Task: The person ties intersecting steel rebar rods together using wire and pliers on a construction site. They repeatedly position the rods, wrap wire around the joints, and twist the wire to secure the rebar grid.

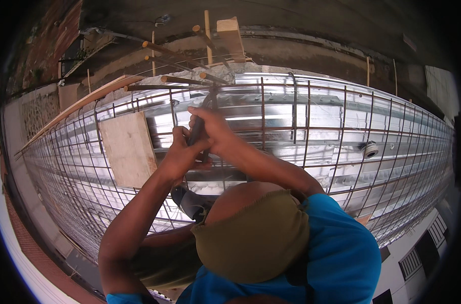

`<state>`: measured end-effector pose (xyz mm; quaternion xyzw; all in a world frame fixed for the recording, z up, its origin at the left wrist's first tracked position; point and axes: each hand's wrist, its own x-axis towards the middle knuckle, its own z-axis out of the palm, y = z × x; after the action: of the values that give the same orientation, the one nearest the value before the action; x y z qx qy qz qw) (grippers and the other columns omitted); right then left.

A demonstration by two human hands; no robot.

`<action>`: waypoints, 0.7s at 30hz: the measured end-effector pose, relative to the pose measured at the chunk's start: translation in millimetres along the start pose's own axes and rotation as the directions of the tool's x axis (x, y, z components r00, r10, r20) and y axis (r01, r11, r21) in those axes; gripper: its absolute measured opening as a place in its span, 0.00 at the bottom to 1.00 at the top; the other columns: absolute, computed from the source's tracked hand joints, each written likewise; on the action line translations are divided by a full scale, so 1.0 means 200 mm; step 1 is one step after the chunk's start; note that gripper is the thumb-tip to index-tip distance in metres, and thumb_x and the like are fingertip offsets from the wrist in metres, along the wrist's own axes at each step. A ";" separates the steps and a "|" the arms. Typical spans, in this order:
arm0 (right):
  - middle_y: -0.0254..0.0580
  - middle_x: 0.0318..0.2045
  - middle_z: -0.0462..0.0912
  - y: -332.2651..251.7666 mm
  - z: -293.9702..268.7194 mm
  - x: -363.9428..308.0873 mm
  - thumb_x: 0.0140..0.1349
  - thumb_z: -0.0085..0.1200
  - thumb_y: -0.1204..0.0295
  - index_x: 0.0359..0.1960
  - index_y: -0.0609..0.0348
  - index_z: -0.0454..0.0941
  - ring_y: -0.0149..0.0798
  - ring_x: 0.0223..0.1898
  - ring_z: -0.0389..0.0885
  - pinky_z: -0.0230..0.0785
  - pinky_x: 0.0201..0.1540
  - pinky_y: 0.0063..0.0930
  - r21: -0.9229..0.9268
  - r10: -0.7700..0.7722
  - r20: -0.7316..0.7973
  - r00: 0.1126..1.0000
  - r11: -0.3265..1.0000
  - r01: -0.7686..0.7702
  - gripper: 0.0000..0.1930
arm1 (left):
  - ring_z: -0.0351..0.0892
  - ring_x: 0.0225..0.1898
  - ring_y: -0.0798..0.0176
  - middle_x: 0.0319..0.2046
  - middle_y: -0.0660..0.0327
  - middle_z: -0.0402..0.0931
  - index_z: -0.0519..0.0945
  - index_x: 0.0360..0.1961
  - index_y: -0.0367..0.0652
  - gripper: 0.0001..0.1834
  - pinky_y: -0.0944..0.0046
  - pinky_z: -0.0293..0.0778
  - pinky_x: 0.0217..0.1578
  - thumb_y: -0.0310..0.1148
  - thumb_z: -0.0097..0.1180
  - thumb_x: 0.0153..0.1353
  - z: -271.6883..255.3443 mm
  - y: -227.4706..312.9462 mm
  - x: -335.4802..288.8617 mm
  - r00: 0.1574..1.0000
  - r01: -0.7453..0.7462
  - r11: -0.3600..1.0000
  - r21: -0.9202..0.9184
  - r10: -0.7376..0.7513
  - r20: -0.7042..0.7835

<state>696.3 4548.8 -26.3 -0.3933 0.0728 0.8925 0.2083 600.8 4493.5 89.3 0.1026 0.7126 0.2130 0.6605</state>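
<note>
Both of my hands are closed on dark pincers over a grid of thin rebar (pixel 307 126). My left hand (pixel 181 153) wraps the near handle, with its thumb raised. Just ahead and to the right, my right hand (pixel 210 130) grips the pincers (pixel 196 130) as well. Their head points away from me and reaches the far rebar line, beside the rusty ends of thicker bars (pixel 214 78). Whether the jaws hold any wire is too small to tell.
Shiny corrugated metal decking (pixel 283 111) lies beneath the grid. A wooden board (pixel 127 148) rests at my left. A round white pipe end (pixel 371 149) stands up at the right. Thick rusty bars (pixel 177 52) project along the far edge, near a wooden block (pixel 230 38).
</note>
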 end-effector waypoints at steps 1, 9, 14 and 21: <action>0.37 0.26 0.82 0.02 0.00 0.00 0.67 0.70 0.64 0.33 0.55 0.79 0.33 0.24 0.82 0.82 0.31 0.33 0.053 -0.004 0.012 1.000 0.999 0.003 0.13 | 0.86 0.40 0.54 0.52 0.46 0.74 0.57 0.61 0.42 0.33 0.52 0.88 0.43 0.39 0.69 0.70 0.01 0.00 -0.01 0.999 0.048 0.998 -0.049 -0.047 0.019; 0.38 0.32 0.83 0.04 -0.19 0.05 0.67 0.69 0.61 0.42 0.56 0.76 0.36 0.30 0.83 0.81 0.33 0.37 -0.144 0.025 0.055 0.998 0.989 -0.017 0.16 | 0.75 0.26 0.68 0.36 0.60 0.76 0.70 0.53 0.40 0.19 0.67 0.70 0.26 0.38 0.66 0.73 0.09 -0.13 0.06 0.996 0.086 0.994 -0.074 -0.088 -0.028; 0.41 0.37 0.84 0.05 -0.27 0.02 0.67 0.71 0.58 0.46 0.61 0.78 0.30 0.34 0.83 0.79 0.39 0.32 -0.416 -0.061 0.037 0.997 0.907 0.071 0.20 | 0.69 0.23 0.72 0.26 0.67 0.72 0.76 0.40 0.40 0.13 0.66 0.65 0.25 0.39 0.61 0.76 0.08 -0.37 0.20 0.998 -0.021 0.995 0.096 0.028 -0.065; 0.42 0.42 0.80 0.06 -0.29 0.01 0.68 0.70 0.61 0.52 0.65 0.74 0.33 0.43 0.80 0.75 0.47 0.34 -0.496 -0.173 0.024 0.985 0.853 0.162 0.23 | 0.85 0.32 0.42 0.29 0.49 0.83 0.78 0.46 0.33 0.15 0.48 0.75 0.37 0.38 0.53 0.79 0.04 -0.64 0.38 0.803 -0.407 0.701 0.586 0.580 -0.137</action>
<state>728.4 4522.3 -67.6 -0.4481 -0.1911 0.8553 0.1765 618.1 4414.4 -35.2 0.4350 0.7824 0.1930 0.4018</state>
